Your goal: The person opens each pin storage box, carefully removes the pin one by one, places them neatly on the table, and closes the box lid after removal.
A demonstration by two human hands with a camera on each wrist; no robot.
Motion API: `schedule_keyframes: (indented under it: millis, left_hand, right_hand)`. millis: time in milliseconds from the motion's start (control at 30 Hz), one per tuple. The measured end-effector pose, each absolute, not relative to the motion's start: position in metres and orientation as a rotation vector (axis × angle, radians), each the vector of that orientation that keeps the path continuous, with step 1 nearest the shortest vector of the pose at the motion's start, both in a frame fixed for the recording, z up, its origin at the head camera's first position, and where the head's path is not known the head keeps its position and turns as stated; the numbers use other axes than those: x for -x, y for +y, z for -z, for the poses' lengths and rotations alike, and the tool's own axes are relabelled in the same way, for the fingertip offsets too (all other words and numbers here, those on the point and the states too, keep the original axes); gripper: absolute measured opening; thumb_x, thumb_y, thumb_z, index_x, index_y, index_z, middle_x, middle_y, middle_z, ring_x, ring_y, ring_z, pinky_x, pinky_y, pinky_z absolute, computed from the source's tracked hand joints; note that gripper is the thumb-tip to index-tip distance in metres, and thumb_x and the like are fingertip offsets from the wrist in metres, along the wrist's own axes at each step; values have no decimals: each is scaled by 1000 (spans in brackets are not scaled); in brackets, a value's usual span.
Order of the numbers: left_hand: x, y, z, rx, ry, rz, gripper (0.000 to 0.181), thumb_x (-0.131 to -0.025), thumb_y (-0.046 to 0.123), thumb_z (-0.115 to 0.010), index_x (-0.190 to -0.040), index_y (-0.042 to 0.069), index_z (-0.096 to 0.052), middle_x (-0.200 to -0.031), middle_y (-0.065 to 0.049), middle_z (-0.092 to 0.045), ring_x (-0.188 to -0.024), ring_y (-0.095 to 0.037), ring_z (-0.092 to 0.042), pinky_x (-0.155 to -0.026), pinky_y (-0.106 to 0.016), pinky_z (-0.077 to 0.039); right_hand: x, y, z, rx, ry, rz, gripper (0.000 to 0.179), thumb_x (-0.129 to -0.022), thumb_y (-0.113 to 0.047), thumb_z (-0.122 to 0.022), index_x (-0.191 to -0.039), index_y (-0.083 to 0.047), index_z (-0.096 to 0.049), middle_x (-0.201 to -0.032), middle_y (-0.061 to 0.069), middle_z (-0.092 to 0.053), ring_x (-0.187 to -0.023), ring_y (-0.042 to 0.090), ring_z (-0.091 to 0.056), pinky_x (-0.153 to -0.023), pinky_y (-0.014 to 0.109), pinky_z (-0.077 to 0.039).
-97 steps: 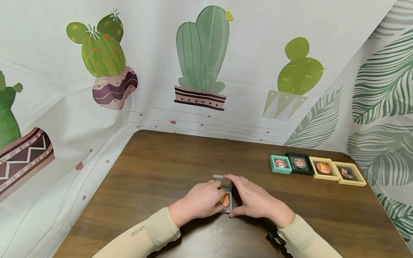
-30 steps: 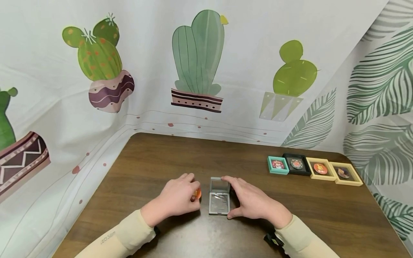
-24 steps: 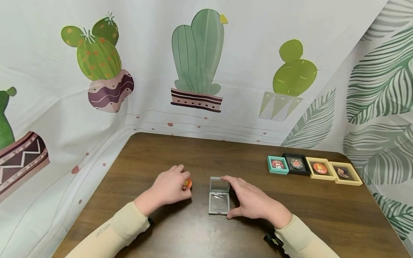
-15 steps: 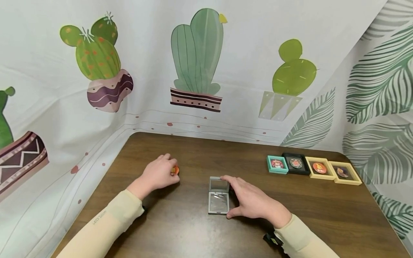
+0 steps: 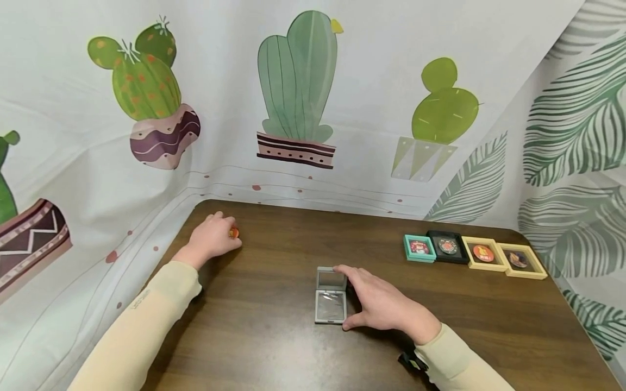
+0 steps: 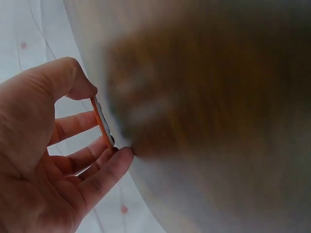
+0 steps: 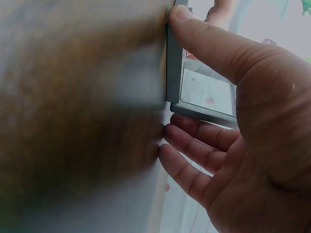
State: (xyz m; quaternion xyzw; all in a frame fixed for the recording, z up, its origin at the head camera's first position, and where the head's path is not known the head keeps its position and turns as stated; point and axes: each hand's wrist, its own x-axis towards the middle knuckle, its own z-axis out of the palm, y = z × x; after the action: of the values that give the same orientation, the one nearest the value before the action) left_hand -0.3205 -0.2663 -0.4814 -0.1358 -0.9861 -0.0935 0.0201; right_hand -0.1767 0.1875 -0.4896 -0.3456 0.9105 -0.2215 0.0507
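A: Where's the round orange badge [image 5: 234, 232]?

B: Upper left of the frame, near the far corner of the brown wood-grain worktop [image 5: 274, 250]. The left hand [image 5: 212, 236] has its grip clamped on the thin rim, thumb opposite fingers.

A: And the right hand [image 5: 383, 304]?

B: Centre, slightly low: thumb and forefinger clamped across the open grey case [image 5: 330, 293] with clear panels.

A: What might go wrong?

B: If that edge-on pinch loosens, the badge could slip and roll off the worktop. A nudge from the right forefinger might fold the lid [image 5: 330, 279] shut or skid the case.

A: Counts?

B: One badge in hand, one case. At right, four square frames: one turquoise frame [image 5: 419, 259], one black frame [image 5: 452, 261], two pale-yellow frames [image 5: 488, 266], each showing one round disc [image 5: 419, 247].
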Motion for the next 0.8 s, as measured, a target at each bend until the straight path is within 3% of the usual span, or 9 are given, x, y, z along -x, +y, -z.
schedule_keyframes:
  millis: [433,633,800]
  left_hand:
    - [352,-314,482,337,-3100,275,44,-91,29,-73,-121,-4,-72,-109,-26,-61,-103,-50,-55,-92,-61,-48]
    - [362,-330,483,286,-3098,337,38,-91,28,-73,-115,-2,-71,-110,-26,-64,-106,-51,-59,-91,-62,-50]
    - [367,-337,481,261,-3116,358,46,-91,27,-73,-125,-5,-72,-118,-29,-63,-109,-54,-60,-95,-65,-51]
  right_hand:
    - [176,187,490,1054,2778,679,121,-77,-45,-103,-170,-14,-32,-154,11,-59,-140,23,-58,-112,48,-52]
    - [177,188,490,1045,2772,681,121,-78,-46,-103,-170,-15,-32,-156,10,-57,-142,23,-56,-114,48,-51]
    - [178,188,489,1049,2771,677,121,-78,-46,-103,-170,-15,-32,-155,10,-58,-142,23,-56,-114,48,-51]
